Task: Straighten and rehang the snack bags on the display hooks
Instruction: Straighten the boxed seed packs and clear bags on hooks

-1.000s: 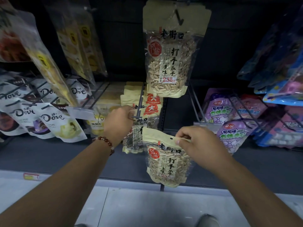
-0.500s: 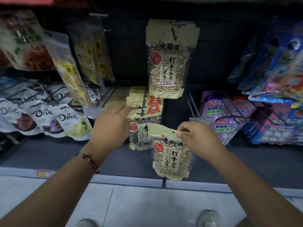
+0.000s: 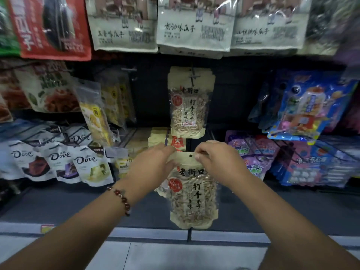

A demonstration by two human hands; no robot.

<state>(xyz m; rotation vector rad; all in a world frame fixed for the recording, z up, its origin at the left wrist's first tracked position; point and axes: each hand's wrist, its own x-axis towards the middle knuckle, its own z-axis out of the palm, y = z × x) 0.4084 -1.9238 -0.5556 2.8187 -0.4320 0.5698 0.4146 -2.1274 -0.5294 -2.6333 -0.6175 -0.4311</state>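
Cream-coloured paper tops the seed bag [image 3: 192, 193] we hold at the lower centre of the frame — its clear body shows pale seeds under black lettering and a red round seal. Our left hand [image 3: 151, 168] pinches the left end of the header strip, and our right hand [image 3: 216, 162] pinches the right end, thumb laid over the front just beside the small hang hole [image 3: 190, 155]. The bag hangs upright between our hands, free of any hook, in front of the dark shelf [image 3: 58, 201].

Directly above it, in the middle of the frame, a matching bag [image 3: 188, 106] hangs from a display hook [image 3: 193, 76] (its price label reads 235). Behind our hands sits a row of more cream-topped bags [image 3: 157, 137], partly hidden.

At the left of the frame lie white Dove pouches [image 3: 58, 162]; at the right, purple candy bags [image 3: 255, 152] and blue packs [image 3: 311, 106]. Across the top run pale seed bags [image 3: 194, 26] and a red bag [image 3: 50, 26]. A bead bracelet [image 3: 121, 198] circles our left wrist.
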